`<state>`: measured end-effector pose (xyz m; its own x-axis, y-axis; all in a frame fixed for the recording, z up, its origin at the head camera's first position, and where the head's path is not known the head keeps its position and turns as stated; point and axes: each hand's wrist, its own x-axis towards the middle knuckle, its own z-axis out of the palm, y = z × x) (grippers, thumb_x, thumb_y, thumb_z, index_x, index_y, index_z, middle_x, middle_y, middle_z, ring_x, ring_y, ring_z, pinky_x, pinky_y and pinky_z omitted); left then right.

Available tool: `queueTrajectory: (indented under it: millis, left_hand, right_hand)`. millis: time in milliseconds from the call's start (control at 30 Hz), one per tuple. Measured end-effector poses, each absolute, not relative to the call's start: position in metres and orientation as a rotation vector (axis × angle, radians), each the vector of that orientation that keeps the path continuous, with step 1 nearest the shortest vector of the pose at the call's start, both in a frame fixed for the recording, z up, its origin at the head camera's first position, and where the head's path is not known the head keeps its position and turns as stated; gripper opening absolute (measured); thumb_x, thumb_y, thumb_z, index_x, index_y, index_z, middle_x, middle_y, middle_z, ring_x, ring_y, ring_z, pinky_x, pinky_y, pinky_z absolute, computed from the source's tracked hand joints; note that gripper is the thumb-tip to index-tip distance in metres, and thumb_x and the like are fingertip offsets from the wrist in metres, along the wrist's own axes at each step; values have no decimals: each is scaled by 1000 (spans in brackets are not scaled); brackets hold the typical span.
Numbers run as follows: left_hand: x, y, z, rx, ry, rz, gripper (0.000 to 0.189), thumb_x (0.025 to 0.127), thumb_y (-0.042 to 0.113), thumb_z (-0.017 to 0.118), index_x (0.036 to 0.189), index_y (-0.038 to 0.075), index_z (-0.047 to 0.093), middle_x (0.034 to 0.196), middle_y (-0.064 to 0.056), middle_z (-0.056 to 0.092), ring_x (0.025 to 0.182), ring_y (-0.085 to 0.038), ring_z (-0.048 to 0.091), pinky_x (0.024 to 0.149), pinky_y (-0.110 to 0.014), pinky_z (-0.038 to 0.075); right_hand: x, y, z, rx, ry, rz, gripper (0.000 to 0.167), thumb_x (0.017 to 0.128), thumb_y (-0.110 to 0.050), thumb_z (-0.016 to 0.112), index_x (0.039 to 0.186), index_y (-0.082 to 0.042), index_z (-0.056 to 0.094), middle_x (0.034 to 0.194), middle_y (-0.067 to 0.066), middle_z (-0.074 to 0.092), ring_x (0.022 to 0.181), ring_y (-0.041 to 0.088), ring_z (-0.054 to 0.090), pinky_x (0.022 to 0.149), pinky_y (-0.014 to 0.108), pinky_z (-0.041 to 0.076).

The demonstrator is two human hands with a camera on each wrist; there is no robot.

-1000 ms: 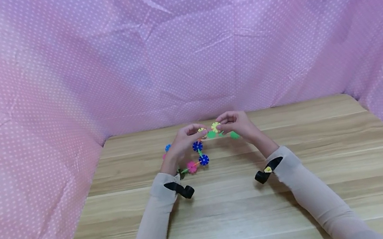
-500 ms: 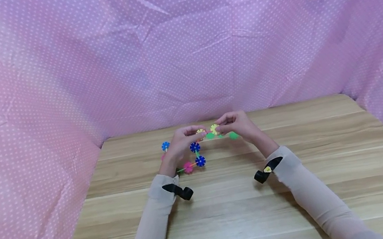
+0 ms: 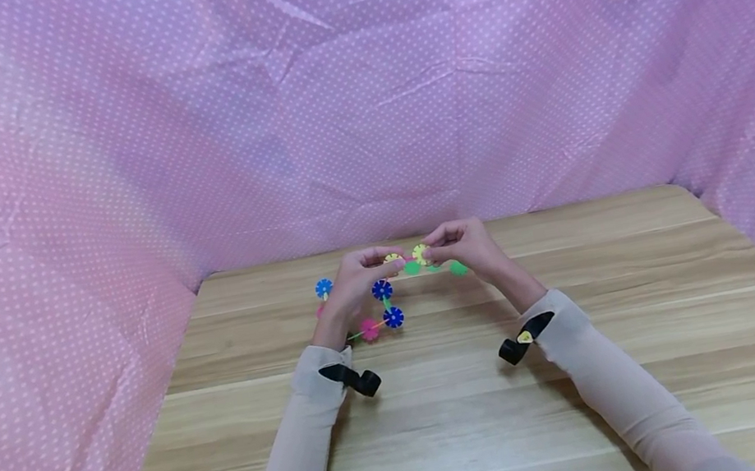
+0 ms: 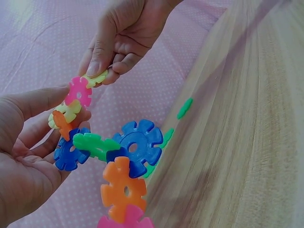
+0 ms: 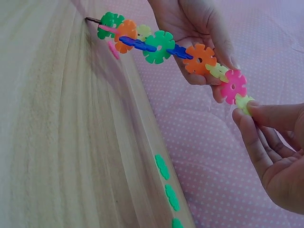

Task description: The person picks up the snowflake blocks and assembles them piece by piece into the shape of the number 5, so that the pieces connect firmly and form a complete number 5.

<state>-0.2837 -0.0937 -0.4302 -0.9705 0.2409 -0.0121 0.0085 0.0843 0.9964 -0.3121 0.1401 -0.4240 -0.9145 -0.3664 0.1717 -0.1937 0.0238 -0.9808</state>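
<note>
A chain of notched, flower-shaped plastic discs hangs from my left hand [image 3: 355,282], whose thumb and fingers pinch it near a yellow disc [image 4: 66,113]. Just past that grip, a pink disc [image 5: 233,87] stands out toward the other hand. Between thumb and forefinger, my right hand [image 3: 471,247] pinches another yellow disc [image 5: 243,103], its edge meeting the pink one. Orange [image 5: 200,59], green [image 5: 160,47] and dark blue [image 3: 394,317] discs follow along the chain, which drops below the left hand and bends back. In the head view the left hand and wrist cover part of it.
Several loose green discs [image 5: 162,166] lie in a row near the far edge of the wooden table [image 3: 442,441]. A light blue disc [image 3: 324,288] shows left of the left hand. Pink dotted cloth [image 3: 356,106] surrounds the table's back and sides.
Both hands and the chain shift slightly left in the head view, along with the background. The two grips stay the same, and the yellow and pink discs remain together.
</note>
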Motion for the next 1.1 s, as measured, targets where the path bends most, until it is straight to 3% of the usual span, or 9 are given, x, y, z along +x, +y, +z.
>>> queueTrajectory:
  millis: [133, 267, 367, 467, 567, 700, 900, 1000, 1100]
  left_hand:
    - [-283, -92, -429, 252, 2177, 2014, 32, 92, 22, 77, 116, 2, 74, 102, -3, 73, 98, -16, 64, 108, -59, 47]
    - [-280, -89, -427, 254, 2181, 2011, 24, 93, 20, 75, 112, 5, 76, 100, -1, 73, 95, -14, 63, 97, -47, 54]
    - [-279, -91, -427, 253, 2197, 1988, 24, 94, 22, 75, 113, 7, 76, 101, 0, 73, 96, -14, 63, 96, -45, 54]
    - [-279, -94, -427, 251, 2196, 1975, 28, 93, 26, 76, 115, 9, 75, 107, -2, 73, 101, -16, 64, 105, -52, 50]
    - [-281, -95, -428, 267, 2205, 1942, 30, 94, 29, 75, 119, 12, 74, 114, -4, 70, 104, -17, 62, 104, -48, 51]
    - [-282, -94, -430, 284, 2211, 1876, 31, 95, 32, 74, 122, 18, 72, 118, -3, 66, 109, -25, 63, 101, -44, 53]
    - [-283, -92, -432, 301, 2129, 1890, 33, 96, 27, 72, 126, 13, 69, 117, -10, 67, 121, -40, 61, 111, -55, 47]
    - [-283, -93, -432, 305, 2114, 1889, 34, 97, 26, 72, 127, 11, 68, 125, -16, 66, 123, -38, 61, 113, -57, 45]
    - [-283, -94, -432, 299, 2117, 1876, 33, 96, 26, 72, 126, 12, 68, 131, -21, 64, 122, -36, 62, 113, -56, 45]
  right_hand:
    - [-311, 139, -425, -593, 2147, -2050, 25, 87, 5, 76, 107, 17, 68, 78, -5, 76, 67, 10, 71, 70, 34, 65]
    - [-310, 138, -425, -602, 2146, -2072, 24, 87, 5, 76, 106, 18, 68, 78, -4, 76, 66, 9, 71, 66, 27, 64]
    - [-309, 137, -425, -615, 2148, -2073, 24, 87, 5, 76, 106, 18, 67, 80, -2, 77, 67, 9, 71, 69, 33, 65]
    - [-310, 136, -425, -618, 2148, -2061, 25, 88, 4, 75, 108, 16, 67, 82, -2, 77, 68, 10, 72, 76, 46, 65]
    - [-311, 136, -425, -614, 2142, -2050, 26, 88, 3, 75, 110, 16, 67, 82, -5, 76, 69, 10, 72, 80, 53, 63]
    - [-311, 137, -425, -609, 2121, -2047, 27, 89, 3, 74, 112, 16, 65, 83, -4, 76, 70, 11, 72, 78, 47, 64]
    - [-312, 141, -425, -597, 2138, -1965, 29, 92, -4, 74, 115, 12, 66, 86, -3, 76, 76, 9, 72, 76, 31, 64]
    - [-314, 144, -424, -597, 2146, -1899, 30, 93, -6, 73, 116, 11, 66, 89, -1, 76, 79, 11, 72, 80, 33, 64]
    - [-315, 148, -420, -598, 2167, -1812, 30, 94, -8, 72, 118, 9, 67, 92, 1, 77, 82, 12, 73, 88, 44, 63]
